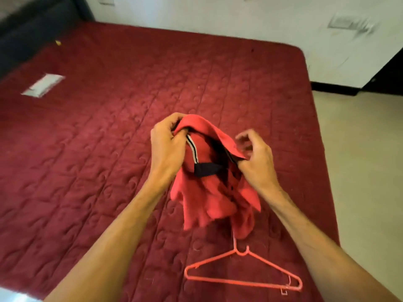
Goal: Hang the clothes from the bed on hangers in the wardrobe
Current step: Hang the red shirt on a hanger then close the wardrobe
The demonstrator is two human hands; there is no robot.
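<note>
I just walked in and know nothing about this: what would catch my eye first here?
A bunched red polo shirt is held up at the centre, with the left hand and the right hand gripping its collar on either side. Below it, a red plastic hanger lies flat on the dark red quilted bed cover that fills most of the view.

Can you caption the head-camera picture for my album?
Left hand and right hand hold a red shirt by its collar over the bed, a red hanger lying nearby.

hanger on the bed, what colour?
Plain coral-red hanger. It is lighter than the maroon quilt it lies on. The head view shows it clearly.
</note>
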